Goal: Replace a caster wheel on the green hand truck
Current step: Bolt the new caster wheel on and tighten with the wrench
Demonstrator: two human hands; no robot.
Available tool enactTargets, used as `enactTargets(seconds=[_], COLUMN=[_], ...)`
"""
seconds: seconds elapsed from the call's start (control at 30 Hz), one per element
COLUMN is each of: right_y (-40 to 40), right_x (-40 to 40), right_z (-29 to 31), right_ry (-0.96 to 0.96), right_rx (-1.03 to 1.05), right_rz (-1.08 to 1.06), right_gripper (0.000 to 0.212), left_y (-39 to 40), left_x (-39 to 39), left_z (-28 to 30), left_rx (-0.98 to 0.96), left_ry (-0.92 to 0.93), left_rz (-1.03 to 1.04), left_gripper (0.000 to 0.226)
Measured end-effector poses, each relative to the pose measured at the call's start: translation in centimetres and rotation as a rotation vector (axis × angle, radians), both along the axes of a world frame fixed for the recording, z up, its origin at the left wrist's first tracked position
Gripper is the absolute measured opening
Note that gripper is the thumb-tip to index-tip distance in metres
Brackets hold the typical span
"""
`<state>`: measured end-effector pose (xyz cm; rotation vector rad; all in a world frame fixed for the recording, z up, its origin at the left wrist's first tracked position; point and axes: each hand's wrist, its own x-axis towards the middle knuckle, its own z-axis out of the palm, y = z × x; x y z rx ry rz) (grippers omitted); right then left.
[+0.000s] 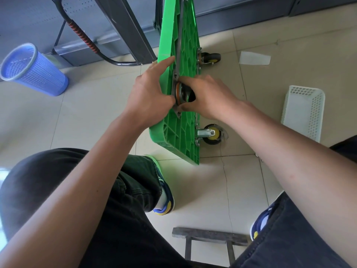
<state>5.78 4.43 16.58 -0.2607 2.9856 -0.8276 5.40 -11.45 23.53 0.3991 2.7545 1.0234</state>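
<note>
Caster wheel (182,93) sits vs green hand truck (180,130) underside, truck tipped on edge. R hand (207,95) curls round caster; L hand (149,91) braces deck, fingers spread straight.

The hand truck (180,120) is standing on edge on the floor (96,117), a bin (32,71) lying to its left, a basket (303,111) sitting to its right.

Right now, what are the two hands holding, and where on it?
The right hand grips a caster by its wheel end, against the green hand truck. The left hand steadies the truck's edge, thumb by the caster's plate.
</note>
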Motion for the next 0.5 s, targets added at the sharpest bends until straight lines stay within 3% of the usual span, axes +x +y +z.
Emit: enactTargets(seconds=[0.5], right_y=[-0.06], right_x=[0.19], right_z=[0.3], right_ry=[-0.024], right_rx=[0.041], right_rz=[-0.001], right_gripper=[0.08], left_y=[-0.27], left_x=[-0.66], left_z=[-0.47], left_rx=[-0.113], left_ry=[0.04], left_rz=[-0.016], left_gripper=[0.09])
